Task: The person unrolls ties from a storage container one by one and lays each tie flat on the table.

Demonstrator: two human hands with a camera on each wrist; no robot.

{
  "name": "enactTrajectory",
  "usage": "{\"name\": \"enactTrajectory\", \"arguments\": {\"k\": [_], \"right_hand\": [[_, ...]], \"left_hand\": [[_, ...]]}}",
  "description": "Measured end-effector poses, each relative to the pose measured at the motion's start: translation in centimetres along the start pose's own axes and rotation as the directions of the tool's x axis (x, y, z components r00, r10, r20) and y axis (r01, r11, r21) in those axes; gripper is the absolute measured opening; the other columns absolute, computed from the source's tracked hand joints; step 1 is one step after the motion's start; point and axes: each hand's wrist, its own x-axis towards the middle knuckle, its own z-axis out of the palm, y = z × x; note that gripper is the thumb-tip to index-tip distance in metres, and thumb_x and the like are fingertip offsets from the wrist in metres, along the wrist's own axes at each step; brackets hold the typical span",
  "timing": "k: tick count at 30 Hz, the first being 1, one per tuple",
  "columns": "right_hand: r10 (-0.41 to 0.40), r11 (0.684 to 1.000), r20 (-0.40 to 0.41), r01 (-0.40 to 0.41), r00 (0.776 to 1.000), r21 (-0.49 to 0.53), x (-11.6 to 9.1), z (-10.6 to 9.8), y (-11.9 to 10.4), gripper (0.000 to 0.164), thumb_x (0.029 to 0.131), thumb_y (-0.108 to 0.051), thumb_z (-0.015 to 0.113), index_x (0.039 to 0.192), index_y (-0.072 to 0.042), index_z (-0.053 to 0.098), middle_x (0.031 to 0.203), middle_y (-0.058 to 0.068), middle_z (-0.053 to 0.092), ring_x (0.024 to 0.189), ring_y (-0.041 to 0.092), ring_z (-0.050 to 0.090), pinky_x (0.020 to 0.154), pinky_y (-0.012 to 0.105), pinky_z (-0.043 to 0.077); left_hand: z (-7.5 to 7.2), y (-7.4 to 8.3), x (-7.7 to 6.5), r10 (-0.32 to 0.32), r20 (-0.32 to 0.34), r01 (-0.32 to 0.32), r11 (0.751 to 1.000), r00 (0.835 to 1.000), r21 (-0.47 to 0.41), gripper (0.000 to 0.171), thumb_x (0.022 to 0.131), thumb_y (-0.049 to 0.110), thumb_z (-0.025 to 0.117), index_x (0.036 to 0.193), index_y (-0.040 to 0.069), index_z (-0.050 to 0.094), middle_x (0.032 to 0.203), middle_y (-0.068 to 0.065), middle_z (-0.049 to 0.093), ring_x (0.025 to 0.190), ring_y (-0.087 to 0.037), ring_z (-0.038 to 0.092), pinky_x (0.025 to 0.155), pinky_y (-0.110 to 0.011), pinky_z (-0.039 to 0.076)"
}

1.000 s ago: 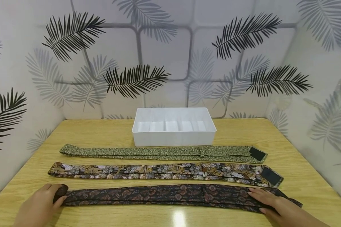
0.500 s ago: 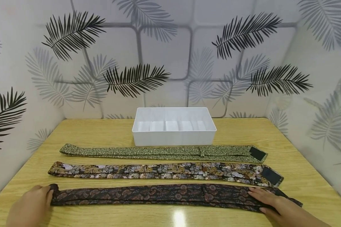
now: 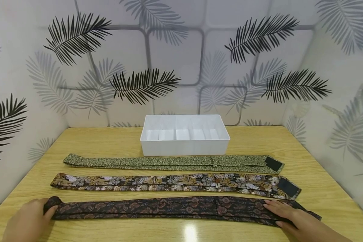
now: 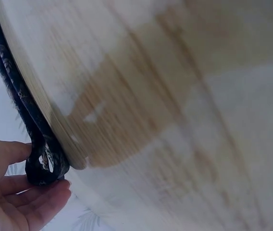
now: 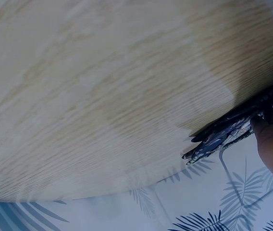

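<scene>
A dark necktie [image 3: 187,206] with a reddish pattern lies folded lengthwise nearest me in the head view. At its left end, my left hand [image 3: 27,218] holds the looped fold. The left wrist view shows the thumb on one side of that loop [image 4: 47,168] and the fingers of the left hand [image 4: 16,197] on the other. My right hand [image 3: 299,220] rests on the tie's wide right end, fingers extended over the cloth. Behind it lie a tie with a multicoloured picture print [image 3: 181,183] and a green patterned tie [image 3: 169,163], both folded and laid straight.
A white box [image 3: 185,148] with several compartments stands at the back middle of the wooden table [image 3: 103,141]. Leaf-patterned wall covering [image 3: 175,50] rises behind the table and along both sides.
My left hand has moved left, and the dark tie's looped end has shifted left with it. The right hand, the other two ties and the box have stayed put.
</scene>
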Motion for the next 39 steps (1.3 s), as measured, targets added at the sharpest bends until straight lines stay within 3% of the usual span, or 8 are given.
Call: {"name": "enactTrajectory", "arguments": {"k": [2,5,9,11,16,28,39], "right_hand": [[-0.002,1.000,-0.003,0.002,1.000,-0.006,0.0,0.0,0.0,0.050,0.094,-0.023,0.052,0.142,-0.014,0.039,0.144,-0.023,0.018,0.123,-0.022,0.009,0.080,0.017,0.051],[0.018,1.000,0.009,-0.017,1.000,-0.015,0.0,-0.1,-0.1,0.050,0.094,-0.025,0.051,0.142,-0.015,0.039,0.144,-0.022,0.018,0.124,-0.020,0.012,0.080,0.018,0.052],[0.076,0.997,0.048,-0.075,0.996,-0.024,-0.2,-0.2,-0.2,0.051,0.095,-0.031,0.049,0.142,-0.016,0.038,0.145,-0.020,0.021,0.126,-0.016,0.020,0.079,0.021,0.053],[0.096,0.995,0.057,-0.094,0.994,-0.029,-0.2,-0.3,-0.3,0.052,0.095,-0.033,0.049,0.142,-0.017,0.038,0.145,-0.019,0.022,0.126,-0.015,0.022,0.079,0.021,0.053],[0.086,0.996,0.046,-0.084,0.995,-0.032,-0.2,-0.3,-0.4,0.052,0.094,-0.031,0.050,0.142,-0.015,0.039,0.145,-0.019,0.022,0.125,-0.016,0.021,0.079,0.021,0.053],[0.060,0.994,0.001,-0.060,0.998,-0.093,-0.2,-0.1,-0.4,0.051,0.094,-0.030,0.051,0.142,-0.016,0.040,0.145,-0.019,0.025,0.126,-0.018,0.020,0.079,0.022,0.053],[0.026,0.984,-0.039,-0.033,0.999,-0.175,-0.2,-0.2,-0.8,0.051,0.094,-0.028,0.051,0.142,-0.015,0.039,0.145,-0.016,0.023,0.124,-0.022,0.007,0.082,0.019,0.052]], "left_hand": [[0.1,-0.2,0.1,-0.005,-0.043,0.005,1.000,0.999,-0.017,0.047,0.085,0.021,0.065,0.105,-0.020,0.056,0.092,-0.035,0.062,0.076,-0.042,0.062,0.061,-0.049,0.051],[0.3,-0.4,0.0,-0.015,-0.099,0.009,0.998,0.995,-0.060,0.048,0.085,0.020,0.064,0.106,-0.022,0.055,0.076,-0.027,0.065,0.064,-0.035,0.063,0.058,-0.047,0.050],[0.4,-0.9,0.0,-0.076,-0.091,0.062,0.987,0.993,-0.147,0.051,0.087,0.020,0.061,0.111,-0.024,0.051,0.060,-0.015,0.061,0.052,-0.023,0.056,0.052,-0.038,0.047],[0.4,-1.3,0.2,-0.115,-0.072,0.100,0.978,0.991,-0.183,0.052,0.088,0.022,0.060,0.112,-0.023,0.050,0.067,-0.020,0.063,0.057,-0.027,0.058,0.053,-0.037,0.046],[0.6,-2.2,0.6,-0.169,-0.044,0.155,0.963,0.985,-0.220,0.053,0.087,0.028,0.061,0.111,-0.019,0.054,0.099,-0.034,0.061,0.083,-0.044,0.060,0.066,-0.048,0.051],[1.5,-3.4,1.0,-0.303,-0.120,0.257,0.920,0.946,-0.294,0.047,0.090,0.021,0.058,0.111,-0.021,0.052,0.103,-0.036,0.057,0.091,-0.048,0.054,0.076,-0.054,0.047],[0.8,-3.1,0.2,-0.312,-0.131,0.257,0.912,0.941,-0.321,0.043,0.088,0.017,0.059,0.107,-0.021,0.052,0.090,-0.033,0.060,0.080,-0.042,0.058,0.067,-0.047,0.049]]}}
